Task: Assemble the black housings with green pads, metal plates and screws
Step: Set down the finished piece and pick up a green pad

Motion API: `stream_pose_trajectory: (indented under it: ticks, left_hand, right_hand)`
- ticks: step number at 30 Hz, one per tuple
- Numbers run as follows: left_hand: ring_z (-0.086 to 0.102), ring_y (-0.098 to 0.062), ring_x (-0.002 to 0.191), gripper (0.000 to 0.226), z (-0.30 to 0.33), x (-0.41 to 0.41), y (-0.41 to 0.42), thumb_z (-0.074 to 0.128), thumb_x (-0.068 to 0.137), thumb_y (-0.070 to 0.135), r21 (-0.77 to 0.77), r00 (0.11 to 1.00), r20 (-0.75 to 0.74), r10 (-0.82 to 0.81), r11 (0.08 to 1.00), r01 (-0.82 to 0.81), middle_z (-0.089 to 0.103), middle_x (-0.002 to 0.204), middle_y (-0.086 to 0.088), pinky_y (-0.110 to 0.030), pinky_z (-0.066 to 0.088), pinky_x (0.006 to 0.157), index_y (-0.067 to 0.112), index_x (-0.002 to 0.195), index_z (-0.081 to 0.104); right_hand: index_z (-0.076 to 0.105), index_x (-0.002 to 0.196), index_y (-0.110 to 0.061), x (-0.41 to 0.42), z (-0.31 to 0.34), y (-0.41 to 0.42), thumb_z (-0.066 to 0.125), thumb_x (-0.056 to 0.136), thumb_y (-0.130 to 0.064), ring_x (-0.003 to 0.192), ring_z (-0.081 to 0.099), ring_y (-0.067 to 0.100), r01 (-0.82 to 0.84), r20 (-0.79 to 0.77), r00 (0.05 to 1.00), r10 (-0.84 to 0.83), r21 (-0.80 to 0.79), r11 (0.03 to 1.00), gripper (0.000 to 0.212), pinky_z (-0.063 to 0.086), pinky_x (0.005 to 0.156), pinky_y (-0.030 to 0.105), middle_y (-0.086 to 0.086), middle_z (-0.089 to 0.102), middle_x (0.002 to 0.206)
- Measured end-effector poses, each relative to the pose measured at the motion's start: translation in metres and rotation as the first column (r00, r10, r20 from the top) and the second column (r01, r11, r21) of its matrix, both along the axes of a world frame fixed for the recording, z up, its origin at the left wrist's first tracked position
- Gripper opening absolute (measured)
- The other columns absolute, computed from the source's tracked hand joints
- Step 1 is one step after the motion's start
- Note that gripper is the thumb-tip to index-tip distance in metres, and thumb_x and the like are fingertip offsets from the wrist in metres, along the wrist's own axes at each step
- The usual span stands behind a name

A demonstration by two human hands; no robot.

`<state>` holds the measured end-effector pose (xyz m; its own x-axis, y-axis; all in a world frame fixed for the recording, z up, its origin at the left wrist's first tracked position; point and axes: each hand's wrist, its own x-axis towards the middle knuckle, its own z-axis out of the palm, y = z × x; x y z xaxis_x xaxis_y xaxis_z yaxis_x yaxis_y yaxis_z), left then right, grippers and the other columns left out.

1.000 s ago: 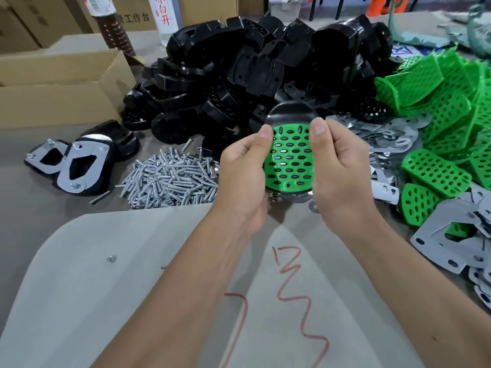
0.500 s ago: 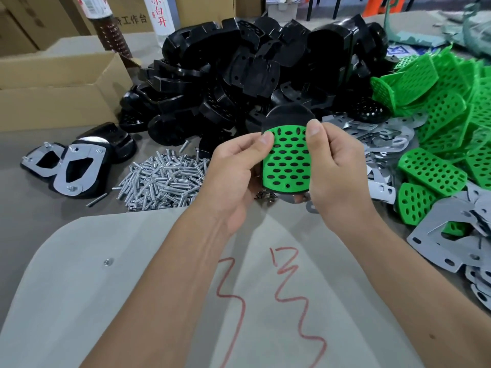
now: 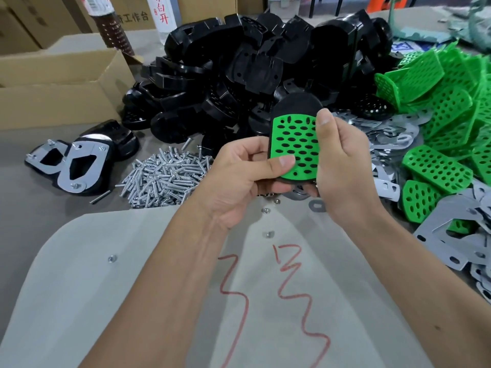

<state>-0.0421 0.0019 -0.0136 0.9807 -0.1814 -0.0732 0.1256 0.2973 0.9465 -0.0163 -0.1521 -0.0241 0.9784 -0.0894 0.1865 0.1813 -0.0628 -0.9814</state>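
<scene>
early in the batch, by the look of it: 2 finished units (image 3: 79,166) lying at left on the tabletop (image 3: 34,216), plates up with screws in the corners, against a big heap of bare black housings (image 3: 239,75) at the back, a pile of screws (image 3: 164,176) in front of it, loose metal plates (image 3: 393,136) at right and a stack of green pads (image 3: 438,107) far right. current unit mid-build: green pad (image 3: 295,147) seated flat on the face of a black housing (image 3: 296,106), pad covering most of the face with a rounded black end showing above it. probably still being pressed home or checked; cannot tell whether fully snapped in. left for this unit, as a judgement: flip, add a plate, drive the screws. a plate seems to sit under the held piece at its lower edge, but too hidden to say if held or just lying there. held well above the tabletop, roughly centre of view, pad face toward the camera, long axis running away from the body. left hand (image 3: 239,176) gripping the lower left edge, thumb laid across the pad's bottom corner, fingers curled underneath. right hand (image 3: 342,166) gripping the right edge, thumb tip at the pad's upper right corner, fingers wrapped behind. both forearms angled inward from the bottom of view, wrists close together. open cardboard box (image 3: 61,86) at far left, not in play now. a few stray nuts (image 3: 112,258) on the pale sheet (image 3: 132,301) below the hands.
</scene>
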Motion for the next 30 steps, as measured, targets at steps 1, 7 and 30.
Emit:
stream_pose_trajectory:
  ticks: [1, 7, 30]
  left_hand:
    - [0.077, -0.024, 0.084, 0.042, 0.000, 0.000, 0.000, 0.077, 0.075, 0.013, -0.006, 1.000, 0.006, 0.005, 1.000, -0.004, 0.078, 0.103, -0.016, -0.023, 0.060, 0.061, -0.003, 0.113, 0.070]
    - [0.078, -0.021, 0.084, 0.018, -0.003, 0.005, -0.010, 0.073, 0.090, 0.001, -0.052, 0.977, -0.055, 0.205, 0.977, -0.208, 0.080, 0.099, -0.012, -0.024, 0.063, 0.068, 0.000, 0.108, 0.071]
    - [0.078, -0.027, 0.092, 0.012, -0.005, 0.014, 0.005, 0.071, 0.091, -0.005, -0.070, 0.943, 0.029, 0.332, 0.942, -0.329, 0.078, 0.103, -0.013, -0.028, 0.062, 0.067, 0.000, 0.101, 0.068]
  right_hand:
    - [0.059, 0.101, 0.006, 0.001, 0.000, 0.000, 0.041, 0.108, -0.047, 0.057, 0.062, 0.031, -0.013, 0.002, 1.000, 0.013, 0.006, 1.000, 0.056, 0.045, 0.035, 0.036, 0.029, 0.065, 0.086]
    - [0.069, 0.098, -0.002, 0.008, 0.000, -0.007, 0.042, 0.110, -0.051, 0.050, 0.056, 0.018, -0.148, -0.097, 0.983, 0.154, 0.061, 0.987, 0.057, 0.047, 0.042, 0.029, 0.012, 0.065, 0.066]
    - [0.069, 0.112, -0.016, 0.009, -0.001, -0.016, 0.064, 0.103, -0.026, 0.060, 0.058, 0.013, -0.200, 0.064, 0.976, 0.209, -0.120, 0.972, 0.014, 0.046, 0.047, 0.028, 0.005, 0.072, 0.086]
